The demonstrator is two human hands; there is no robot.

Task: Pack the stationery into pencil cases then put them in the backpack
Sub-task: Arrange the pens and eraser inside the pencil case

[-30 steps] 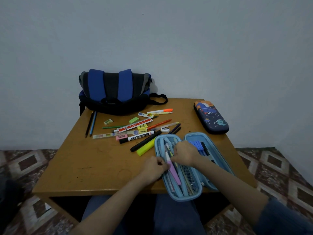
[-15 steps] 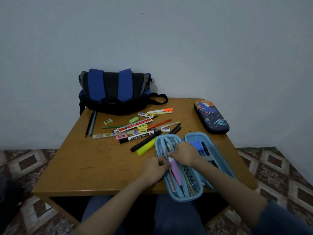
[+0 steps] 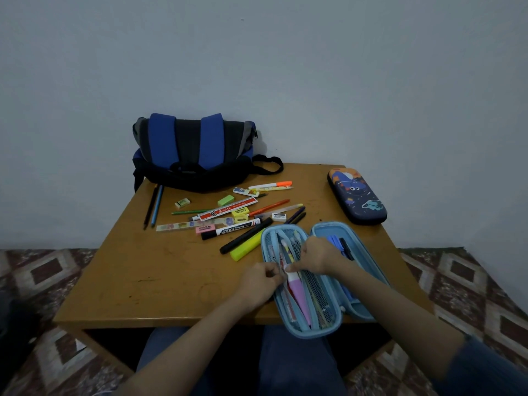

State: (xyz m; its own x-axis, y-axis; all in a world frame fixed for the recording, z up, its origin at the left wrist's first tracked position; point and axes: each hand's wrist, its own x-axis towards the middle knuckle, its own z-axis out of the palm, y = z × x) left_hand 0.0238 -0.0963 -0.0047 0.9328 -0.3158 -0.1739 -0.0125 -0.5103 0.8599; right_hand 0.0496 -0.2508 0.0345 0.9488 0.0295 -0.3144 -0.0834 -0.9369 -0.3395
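Sliding deeper into blue case (image 3: 303, 334) — pink pen (image 3: 298, 292).

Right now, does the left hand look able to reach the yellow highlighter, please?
Probably yes: the yellow highlighter lies uncovered just ahead of the left hand, though that hand seems to be pinching the pink pen.

Illumination is dim and even, with a cool blue-grey cast on the wall (image 3: 371, 81). A soft shadow lies on the wall just right of the backpack (image 3: 194, 155), indicating light from the left. Under the table (image 3: 148, 275) is near black. Centre detail is sharp. Wide-angle distortion splays the table edges and stretches the floor (image 3: 43, 275) tiles at the near corners. The sleeve (image 3: 485, 367), near right, is smeared.
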